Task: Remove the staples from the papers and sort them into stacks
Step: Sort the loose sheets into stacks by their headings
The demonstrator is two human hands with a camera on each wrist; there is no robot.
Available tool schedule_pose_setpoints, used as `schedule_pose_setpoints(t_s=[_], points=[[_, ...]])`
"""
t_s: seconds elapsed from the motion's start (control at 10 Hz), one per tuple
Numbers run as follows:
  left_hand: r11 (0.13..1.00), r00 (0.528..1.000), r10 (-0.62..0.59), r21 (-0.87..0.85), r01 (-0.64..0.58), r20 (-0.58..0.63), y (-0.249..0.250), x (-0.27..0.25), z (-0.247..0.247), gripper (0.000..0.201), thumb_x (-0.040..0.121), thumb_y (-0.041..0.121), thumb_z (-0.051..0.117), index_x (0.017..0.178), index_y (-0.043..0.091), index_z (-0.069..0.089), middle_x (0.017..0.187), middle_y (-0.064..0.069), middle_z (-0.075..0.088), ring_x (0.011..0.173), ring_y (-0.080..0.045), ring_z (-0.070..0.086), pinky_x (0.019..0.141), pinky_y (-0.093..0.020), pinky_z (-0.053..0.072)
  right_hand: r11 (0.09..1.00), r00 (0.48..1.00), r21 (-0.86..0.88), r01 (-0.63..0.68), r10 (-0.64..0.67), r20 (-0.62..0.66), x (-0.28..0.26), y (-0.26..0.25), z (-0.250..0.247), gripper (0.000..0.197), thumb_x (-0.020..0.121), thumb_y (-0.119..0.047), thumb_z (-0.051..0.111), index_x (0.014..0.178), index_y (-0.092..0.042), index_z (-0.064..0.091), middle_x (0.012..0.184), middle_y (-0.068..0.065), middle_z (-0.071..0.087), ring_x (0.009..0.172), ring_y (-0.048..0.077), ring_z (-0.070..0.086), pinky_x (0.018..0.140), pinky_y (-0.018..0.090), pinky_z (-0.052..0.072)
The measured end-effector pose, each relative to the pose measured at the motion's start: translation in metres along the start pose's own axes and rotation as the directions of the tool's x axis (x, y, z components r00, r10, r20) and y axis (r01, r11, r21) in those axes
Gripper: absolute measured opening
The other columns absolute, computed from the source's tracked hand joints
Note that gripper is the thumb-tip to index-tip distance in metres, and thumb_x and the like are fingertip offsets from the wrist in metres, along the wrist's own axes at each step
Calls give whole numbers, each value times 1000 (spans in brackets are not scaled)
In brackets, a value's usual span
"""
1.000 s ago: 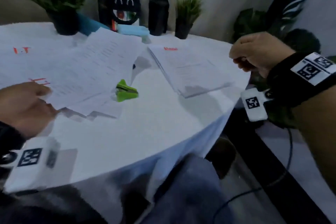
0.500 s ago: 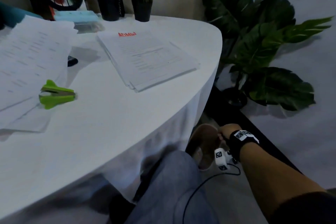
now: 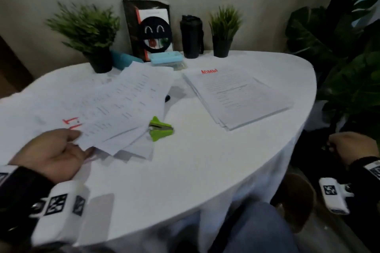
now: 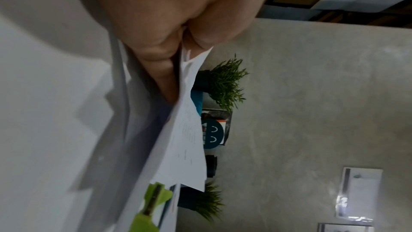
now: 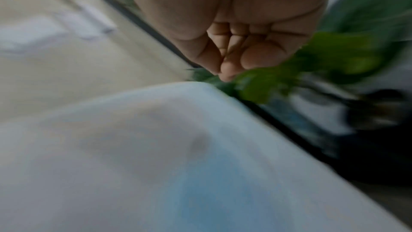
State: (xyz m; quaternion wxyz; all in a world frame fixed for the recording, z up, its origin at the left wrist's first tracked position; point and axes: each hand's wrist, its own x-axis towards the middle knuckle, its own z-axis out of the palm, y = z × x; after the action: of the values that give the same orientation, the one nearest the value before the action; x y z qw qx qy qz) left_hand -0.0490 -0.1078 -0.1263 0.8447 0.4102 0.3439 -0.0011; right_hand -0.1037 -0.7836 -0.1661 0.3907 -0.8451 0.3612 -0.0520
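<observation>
A fanned bunch of printed papers [image 3: 123, 104] lies across the left of the white table [image 3: 195, 170]. My left hand [image 3: 55, 150] pinches its near corner, thumb on top; the left wrist view shows my fingers [image 4: 169, 41] under the sheets [image 4: 187, 138], which are raised off the cloth. The green staple remover [image 3: 160, 128] lies at the bunch's right edge, also in the left wrist view [image 4: 153, 198]. A squared stack headed in red [image 3: 236, 96] lies to the right. My right hand [image 3: 353, 146] hangs off the table's right side, fingers curled [image 5: 234, 50], with nothing seen in it.
Along the back wall stand two small potted plants [image 3: 88, 33] [image 3: 223, 31], a smiley-face picture [image 3: 152, 31], a black tumbler [image 3: 191, 37] and a pale blue box [image 3: 166, 58]. A black pen [image 3: 167, 98] peeks from under the papers. A big leafy plant [image 3: 339, 68] crowds the right side.
My right hand dropped from the table's edge to the floor and has come back up beside the table. The head view swung right and back. My left hand still has the papers' corner.
</observation>
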Motion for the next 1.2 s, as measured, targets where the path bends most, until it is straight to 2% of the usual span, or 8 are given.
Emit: schedule_pose_setpoints(t_s=[0.1, 0.2, 0.3, 0.5, 0.7, 0.8, 1.0, 1.2], points=[[996, 998, 6, -89, 0, 64, -3, -89, 39, 31, 106, 4, 36, 128, -1, 58, 121, -26, 70, 117, -40, 66, 52, -46, 63, 940, 954, 214, 266, -288, 79, -70, -120, -3, 16, 95, -15, 58, 92, 0, 63, 81, 23, 62, 55, 24, 55, 56, 29, 46], [989, 992, 117, -96, -112, 52, 17, -96, 24, 29, 96, 1, 54, 124, 1, 64, 125, -23, 72, 115, -31, 71, 70, -33, 63, 866, 867, 379, 325, -433, 246, -141, -203, 20, 13, 92, -16, 65, 82, -11, 69, 76, 18, 68, 51, 19, 61, 52, 27, 51], [971, 978, 206, -132, -199, 43, 31, -112, 15, 14, 99, -3, 55, 108, -1, 66, 95, -17, 80, 73, -19, 77, 52, -18, 54, 873, 672, 420, 247, -467, 575, -215, -266, 65, 29, 79, -27, 74, 95, -4, 69, 80, 17, 71, 68, 25, 65, 64, 35, 54], [958, 954, 257, -174, -230, 153, 28, -141, 20, 24, 102, 2, 56, 123, -4, 66, 111, -15, 79, 91, -26, 76, 40, -15, 45, 823, 505, 560, -94, -446, 739, -279, -338, 146, 60, 65, -42, 82, 117, -15, 68, 110, 10, 73, 99, 31, 70, 92, 49, 55], [934, 813, 338, -278, -226, 473, 36, -159, 13, 55, 77, 15, 79, 130, 6, 70, 125, -16, 74, 112, -36, 72, 98, -51, 56, 704, 610, 705, 83, -596, 523, -260, -373, 142, 29, 95, 6, 52, 119, -3, 66, 112, 12, 73, 96, 28, 73, 75, 34, 62], [940, 722, 310, -314, -135, 618, 62, -148, -10, 94, 61, 40, 92, 142, 4, 61, 140, -16, 65, 121, -34, 68, 98, -50, 57, 746, 529, 588, 312, -651, 544, -243, -379, 116, 31, 94, 6, 53, 119, -5, 66, 107, 14, 75, 94, 34, 72, 76, 41, 60], [980, 844, 177, -11, -199, 506, 73, -133, 10, 43, 93, 21, 63, 133, 4, 67, 129, -19, 71, 115, -34, 70, 103, -46, 56, 697, 408, 336, 633, -670, 621, -243, -392, 114, 22, 89, 5, 62, 106, -7, 71, 95, 19, 75, 82, 36, 69, 80, 44, 56], [995, 960, 86, -65, -72, 265, 56, -108, 13, 27, 102, 10, 60, 128, 5, 66, 124, -21, 73, 117, -40, 68, 101, -57, 51, 527, 528, -64, 848, -823, 211, -219, -407, 118, 15, 78, -15, 68, 91, -23, 68, 92, 6, 68, 84, 27, 63, 79, 39, 56]])
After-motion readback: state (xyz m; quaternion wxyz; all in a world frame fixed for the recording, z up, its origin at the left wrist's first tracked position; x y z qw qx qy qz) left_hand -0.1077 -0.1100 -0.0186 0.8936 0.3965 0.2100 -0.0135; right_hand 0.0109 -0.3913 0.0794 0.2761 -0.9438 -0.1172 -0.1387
